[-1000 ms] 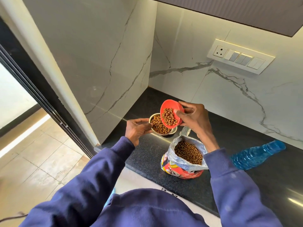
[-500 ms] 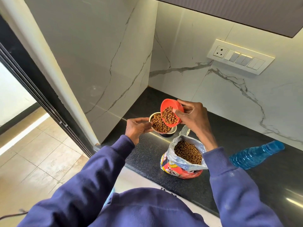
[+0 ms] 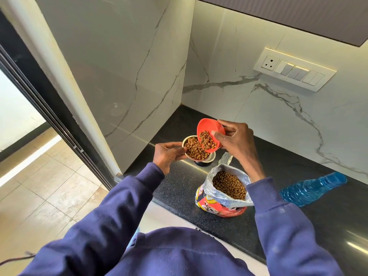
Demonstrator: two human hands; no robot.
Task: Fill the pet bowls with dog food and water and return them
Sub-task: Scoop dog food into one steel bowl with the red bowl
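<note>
My right hand (image 3: 236, 140) grips a small red cup (image 3: 208, 129) of brown kibble, tipped steeply over a steel pet bowl (image 3: 186, 143). Kibble slides from the cup into the bowl, which is nearly full. My left hand (image 3: 168, 154) holds the bowl by its left rim, just above the black counter (image 3: 179, 182). A second steel bowl (image 3: 212, 158) seems to sit under it, mostly hidden. An open dog food bag (image 3: 223, 202) stands on the counter below my right wrist. A blue water bottle (image 3: 310, 189) lies on its side to the right.
Marble walls close the counter's left side and back. A switch panel (image 3: 294, 71) is mounted on the back wall. The counter's front edge runs diagonally; a tiled floor (image 3: 39, 192) and a sliding door frame (image 3: 49, 108) lie to the left.
The red cup has tilted further over the steel bowl and holds less kibble; the bowl has filled more. Both hands stay in about the same place.
</note>
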